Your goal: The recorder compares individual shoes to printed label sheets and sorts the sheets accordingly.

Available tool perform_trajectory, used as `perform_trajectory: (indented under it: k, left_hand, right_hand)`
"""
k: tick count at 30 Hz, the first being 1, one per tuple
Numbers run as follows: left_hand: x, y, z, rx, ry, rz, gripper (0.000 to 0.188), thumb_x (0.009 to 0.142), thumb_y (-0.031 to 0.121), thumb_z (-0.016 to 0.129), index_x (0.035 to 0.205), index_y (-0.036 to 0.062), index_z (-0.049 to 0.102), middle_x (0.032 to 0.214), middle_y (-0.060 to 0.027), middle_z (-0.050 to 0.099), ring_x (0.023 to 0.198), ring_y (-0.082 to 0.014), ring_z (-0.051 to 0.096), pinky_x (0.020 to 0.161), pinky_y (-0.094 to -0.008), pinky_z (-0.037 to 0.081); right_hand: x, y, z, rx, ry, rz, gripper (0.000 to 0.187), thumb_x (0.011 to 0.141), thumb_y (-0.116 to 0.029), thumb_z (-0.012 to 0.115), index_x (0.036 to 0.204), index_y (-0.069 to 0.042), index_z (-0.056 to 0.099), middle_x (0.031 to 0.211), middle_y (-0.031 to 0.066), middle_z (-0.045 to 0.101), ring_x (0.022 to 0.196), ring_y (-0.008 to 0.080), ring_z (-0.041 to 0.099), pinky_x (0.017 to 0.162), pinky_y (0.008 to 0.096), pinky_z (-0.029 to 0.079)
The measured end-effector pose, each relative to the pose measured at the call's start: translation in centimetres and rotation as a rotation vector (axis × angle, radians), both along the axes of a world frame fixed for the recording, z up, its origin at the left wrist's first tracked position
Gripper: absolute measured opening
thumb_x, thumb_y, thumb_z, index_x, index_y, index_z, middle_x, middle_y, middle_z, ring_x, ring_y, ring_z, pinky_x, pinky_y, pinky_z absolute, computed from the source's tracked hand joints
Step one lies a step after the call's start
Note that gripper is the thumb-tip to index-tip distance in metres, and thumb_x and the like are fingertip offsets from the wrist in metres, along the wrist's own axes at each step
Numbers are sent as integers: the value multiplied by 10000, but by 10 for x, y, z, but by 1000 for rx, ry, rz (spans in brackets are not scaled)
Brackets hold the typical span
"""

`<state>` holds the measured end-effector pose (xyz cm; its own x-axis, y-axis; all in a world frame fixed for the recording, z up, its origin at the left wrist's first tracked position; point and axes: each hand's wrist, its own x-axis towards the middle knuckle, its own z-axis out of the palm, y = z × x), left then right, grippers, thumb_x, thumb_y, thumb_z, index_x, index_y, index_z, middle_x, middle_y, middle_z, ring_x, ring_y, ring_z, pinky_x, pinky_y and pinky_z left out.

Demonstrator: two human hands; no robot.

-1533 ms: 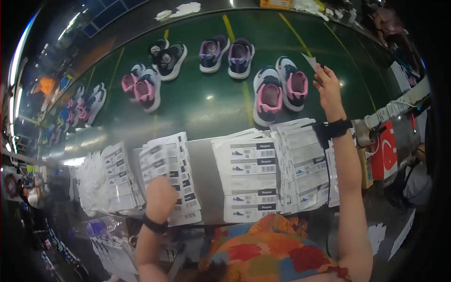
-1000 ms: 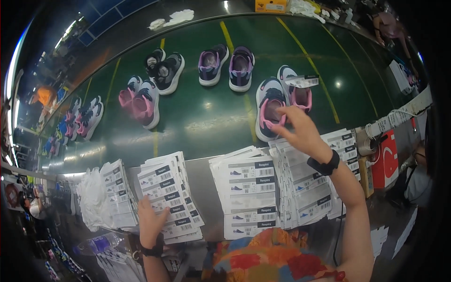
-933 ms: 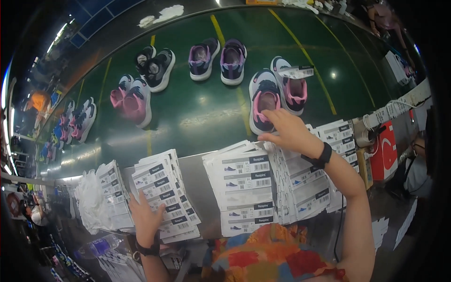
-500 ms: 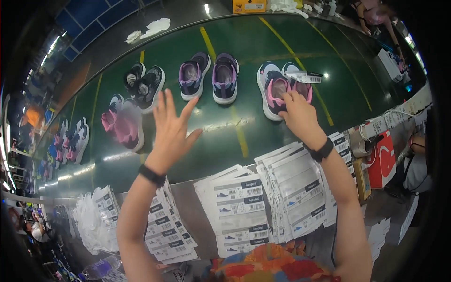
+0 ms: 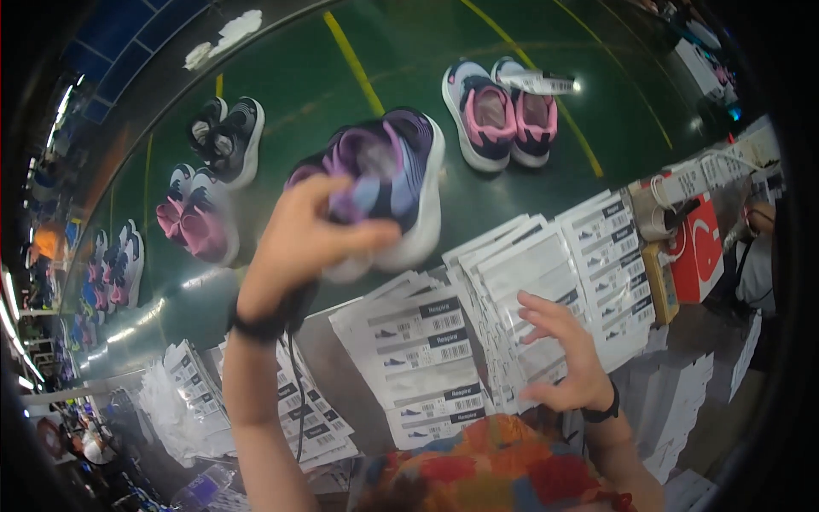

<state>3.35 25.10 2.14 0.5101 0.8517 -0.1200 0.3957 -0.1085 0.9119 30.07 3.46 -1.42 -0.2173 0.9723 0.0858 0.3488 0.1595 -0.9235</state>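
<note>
My left hand (image 5: pixel 299 235) is closed round the heels of a pair of navy and purple sneakers (image 5: pixel 415 175). They are tilted over the near edge of the green surface, one mostly hidden behind the other and my fingers. My right hand (image 5: pixel 567 358) is open and empty, fingers apart, just over sheets of printed shoe labels (image 5: pixel 533 303). Beyond it stands a pair of pink and navy sneakers (image 5: pixel 478 119) side by side, with a label tag (image 5: pixel 539 83) lying across the right shoe's front.
Left on the green conveyor belt (image 5: pixel 299 81) are black sneakers (image 5: pixel 243 141), pink sneakers (image 5: pixel 209 226) and more shoes (image 5: pixel 128 260). More label sheets (image 5: pixel 426 363) line the near ledge. A red box (image 5: pixel 695 252) and a power strip (image 5: pixel 708 175) stand at right.
My left hand has taken hold of the purple sneakers and drawn them nearer. My right hand has left the pink and navy pair and moved back over the labels. The view has shifted.
</note>
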Motion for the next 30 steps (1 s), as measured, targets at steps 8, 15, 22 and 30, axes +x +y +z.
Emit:
perform_trajectory:
  k: [8,15,22,30]
  left_hand:
    - [-12,-222,-22,287,246,-185,378,665,278,819,994,141,692,906,-130,568,606,-219,583,536,-354,494]
    - [-35,-198,-20,785,440,49,382,614,157,828,945,50,671,1049,-87,615,932,-313,580,804,-439,476]
    - [-29,-133,3,658,265,43,183,695,74,751,846,31,655,743,-109,622,650,-260,602,559,-338,459]
    - [-15,-93,3,-4,42,210,135,811,89,671,812,-46,676,618,-67,629,586,-64,522,530,-234,414]
  right_hand:
    - [-61,-25,-16,175,-120,-24,790,727,-437,782,1329,-74,421,1431,290,296,1261,455,365,1028,516,317]
    - [-55,-1,-4,684,-557,74,344,728,-227,755,998,-60,622,1044,142,629,952,307,611,829,429,526]
    - [-67,82,26,472,-251,111,145,712,-77,717,810,-1,643,649,113,576,573,260,561,514,351,451]
    - [-55,131,26,-341,153,134,141,818,-100,710,805,40,692,728,38,668,685,76,589,622,223,458]
